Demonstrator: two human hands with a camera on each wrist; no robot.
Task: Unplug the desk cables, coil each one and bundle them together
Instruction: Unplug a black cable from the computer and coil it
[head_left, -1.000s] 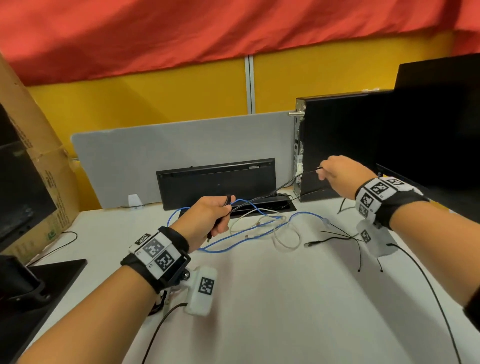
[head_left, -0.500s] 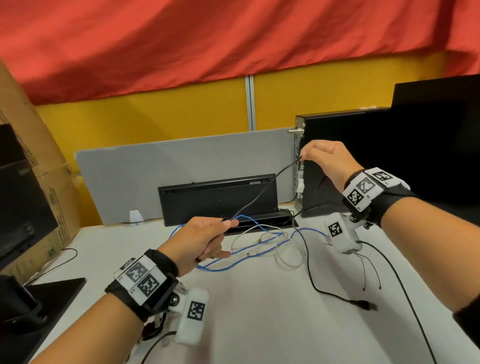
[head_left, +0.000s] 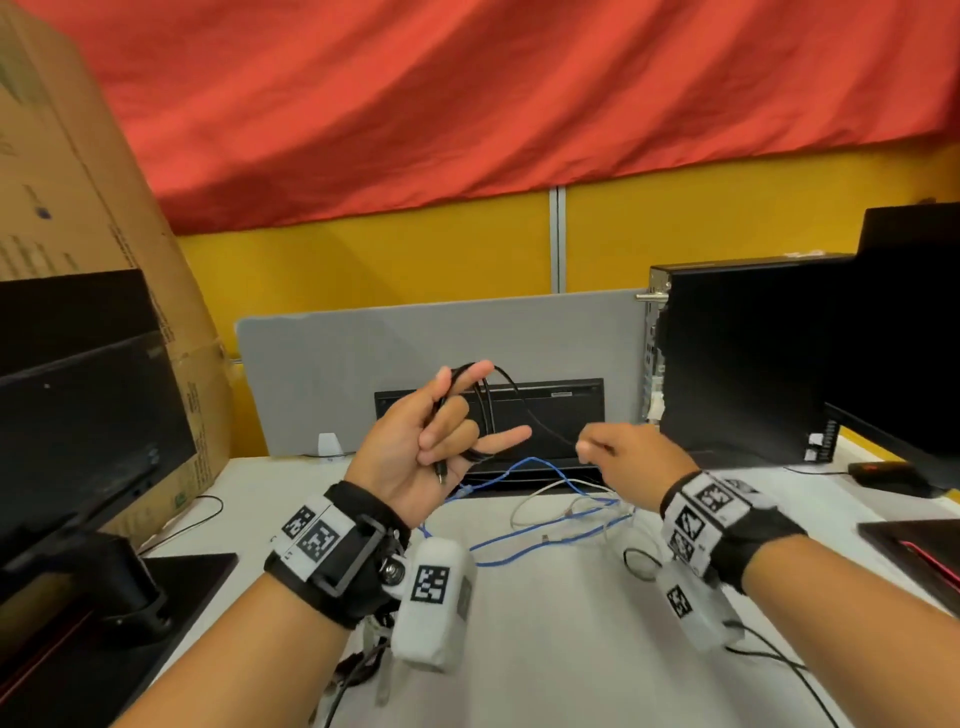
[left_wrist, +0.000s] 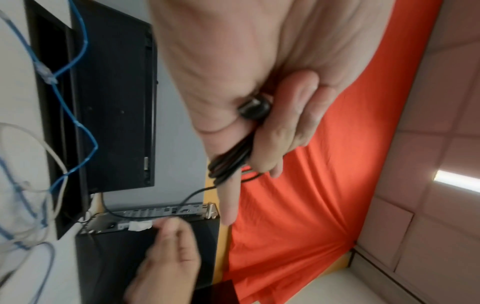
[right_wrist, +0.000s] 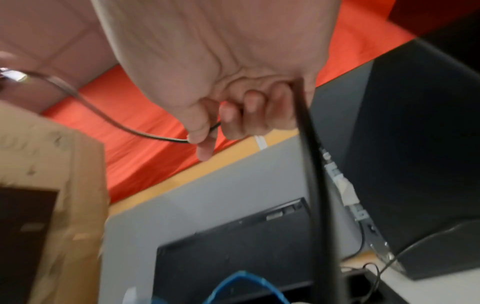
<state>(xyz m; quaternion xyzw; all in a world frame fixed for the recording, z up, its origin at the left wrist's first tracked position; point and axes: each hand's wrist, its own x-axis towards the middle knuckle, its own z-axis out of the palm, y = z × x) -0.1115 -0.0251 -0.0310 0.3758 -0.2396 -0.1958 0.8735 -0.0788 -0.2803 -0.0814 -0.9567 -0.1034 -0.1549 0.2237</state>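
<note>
A white desk (head_left: 545, 649) was seen spread across the lower part of the head view, backed by a grey divider panel (head_left: 363, 353) with yellow wall and red cloth above it. A large cardboard box (head_left: 78, 208) was leaned at the far left behind a dark monitor (head_left: 88, 415), and a black computer tower (head_left: 743, 358) was stood upright at the right rear of the desk. A black keyboard (head_left: 561, 410) was propped on edge against the divider, behind the hands.

Both hands were held raised above the desk, near each other. The left hand (head_left: 415, 452) was turned palm up, with the forefinger and little finger stretched out and the middle fingers curled; several loops of the black cable (head_left: 488, 410) were wound over those outstretched fingers, and one plug end was hung down across the palm. In the left wrist view the bunched strands were seen pressed between the curled fingers and the palm. From the coil a single strand was run in a shallow arc to the right hand (head_left: 634, 467), where it was pinched between thumb and fingertips, the other fingers being curled in.

On the desk under the hands a blue cable (head_left: 524, 543) and a white cable (head_left: 540, 493) were left lying loose and tangled across one another, apart from both hands. A small black loop of wire (head_left: 641, 564) was seen beside the right wrist.
</note>
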